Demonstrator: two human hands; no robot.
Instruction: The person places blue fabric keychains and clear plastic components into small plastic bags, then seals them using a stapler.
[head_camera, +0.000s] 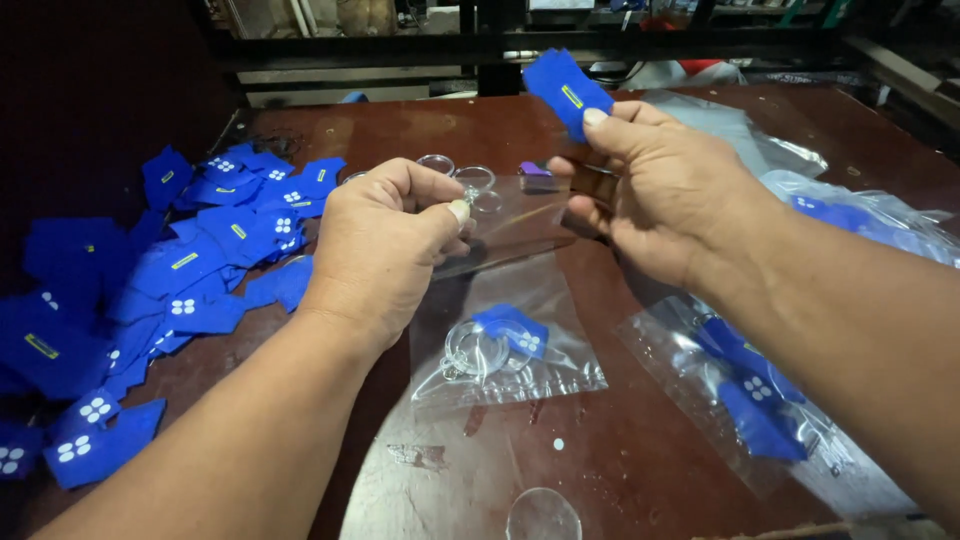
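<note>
Nearest the camera, a small clear round disc (543, 515) lies on the worn, dark reddish-brown wooden tabletop (640, 450). Just beyond it lies a flat clear plastic bag (505, 340) already holding a blue fabric tag and a clear ring, set down within easy reach. To the right, a second clear bag of blue tags (755, 395) lies partly under the right forearm.

Above these, the left hand (385, 250) is closed, its fingers (458, 210) pinching a small clear ring piece together with the edge of an empty clear plastic sleeve (515, 222), which is held taut at working height between both hands. The right hand (665, 195) grips the sleeve's opposite edge with its lower fingers, while thumb and forefinger pinch a blue rectangular fabric tag with a yellow mark (565, 92), raised clear of the sleeve.

At left, a loose heap of matching blue tags (170, 290) spreads over the tabletop as stock. Farther back lie several clear rings (470, 178) and crumpled clear bags (770, 150). Beyond the far edge stands dark metal framing (500, 45); the room is dim
</note>
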